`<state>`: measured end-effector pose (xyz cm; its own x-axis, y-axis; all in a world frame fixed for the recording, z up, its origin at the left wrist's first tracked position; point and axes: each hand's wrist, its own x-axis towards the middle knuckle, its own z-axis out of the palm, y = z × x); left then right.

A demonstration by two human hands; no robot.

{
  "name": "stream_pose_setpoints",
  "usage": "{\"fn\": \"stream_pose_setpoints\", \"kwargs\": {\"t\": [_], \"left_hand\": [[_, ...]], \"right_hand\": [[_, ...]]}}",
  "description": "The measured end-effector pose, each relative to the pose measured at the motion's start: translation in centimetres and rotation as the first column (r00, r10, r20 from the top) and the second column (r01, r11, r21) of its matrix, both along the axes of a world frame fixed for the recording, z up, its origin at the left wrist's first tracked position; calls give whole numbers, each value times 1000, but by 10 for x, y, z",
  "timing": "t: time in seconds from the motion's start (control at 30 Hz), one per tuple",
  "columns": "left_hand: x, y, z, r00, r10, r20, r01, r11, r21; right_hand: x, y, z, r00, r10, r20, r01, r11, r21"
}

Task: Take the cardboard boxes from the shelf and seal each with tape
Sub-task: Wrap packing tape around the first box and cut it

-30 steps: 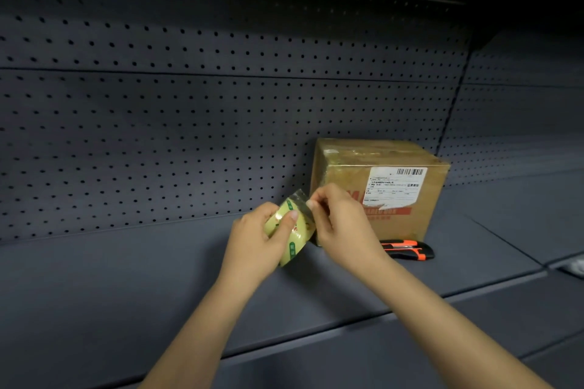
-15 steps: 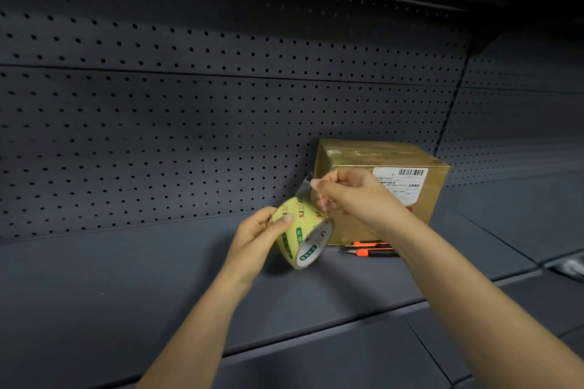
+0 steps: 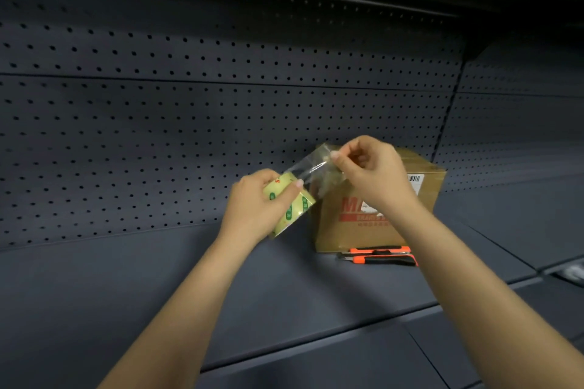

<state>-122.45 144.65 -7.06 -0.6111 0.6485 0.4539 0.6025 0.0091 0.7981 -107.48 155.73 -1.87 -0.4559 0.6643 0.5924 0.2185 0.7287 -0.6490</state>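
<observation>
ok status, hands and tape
Left hand grips tape roll; right hand pinches pulled strip. Cardboard box on shelf, right behind the strip. Utility knife lies before the box.

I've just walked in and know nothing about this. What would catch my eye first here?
Two bare hands meet mid-picture: the left hand grips a yellowish tape roll, and the right hand pinches the clear tape end stretched from it. Just behind them a cardboard box stands on the dark shelf. An orange utility knife lies at the box's foot.
</observation>
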Motion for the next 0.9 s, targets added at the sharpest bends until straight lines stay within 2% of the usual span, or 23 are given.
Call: {"fn": "stream_pose_setpoints", "kwargs": {"t": [0.1, 0.23, 0.43, 0.57, 0.7, 0.9], "left_hand": [[-1, 15, 12, 998, -20, -57, 18, 999, -34], [-7, 29, 20, 989, -120, -89, 106, 983, -153], [6, 34, 12, 994, -108, -31, 106, 992, -73], [14, 34, 8, 998, -46, -31, 44, 997, -67], [11, 33, 19, 1000, -8, 6, 9, 999, -41], [-4, 43, 42, 998, 64, -30, -65, 997, -41]], "right_hand": [[2, 16, -9, 999, -38, 13, 38, 999, -21], [0, 30, -29, 1000, -12, 23, 13, 1000, -24], [16, 44, -28, 981, 192, 25, -189, 977, -103], [21, 50, -13, 972, 232, 41, -223, 961, -161], [17, 57, 9, 973, 207, 101, -185, 963, -193], [3, 70, 29, 967, 107, 230, -55, 973, -222]]}}
